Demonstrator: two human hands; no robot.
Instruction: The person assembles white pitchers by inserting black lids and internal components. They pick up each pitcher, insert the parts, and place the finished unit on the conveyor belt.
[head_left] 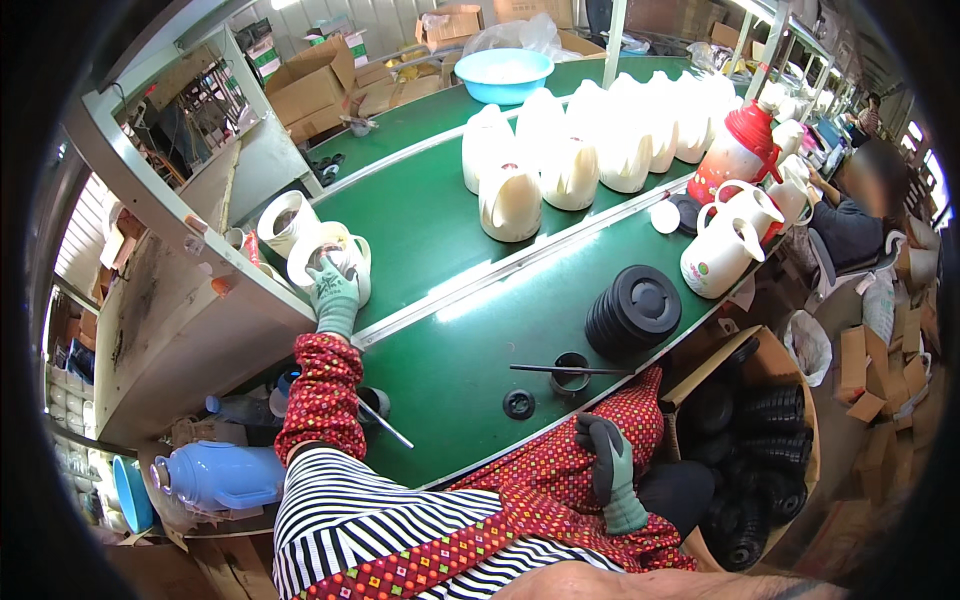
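Note:
My left hand (336, 296), in a grey-green glove, reaches to the far left of the green table. Its fingers are bent over the mouth of a white jug (352, 262), gripping at the rim; the fingertips are partly hidden inside. Another white jug body (287, 220) leans just beyond it. Above my lap, my right hand (612, 478) is gloved too, its fingers curled in, and the palm is hidden. Nearest to it on the table are a small dark cup (570, 380) with a black stick (535, 368) across it, a round black cap (519, 404) and a stack of black discs (643, 308).
White jugs (510, 205) stand in rows on the far belt. A red thermos (735, 150) and white pitchers (715, 262) stand at the right. A carton (690, 385) of black parts sits beside my right knee. A blue thermos (225, 475) lies lower left. Another person (850, 220) sits at right.

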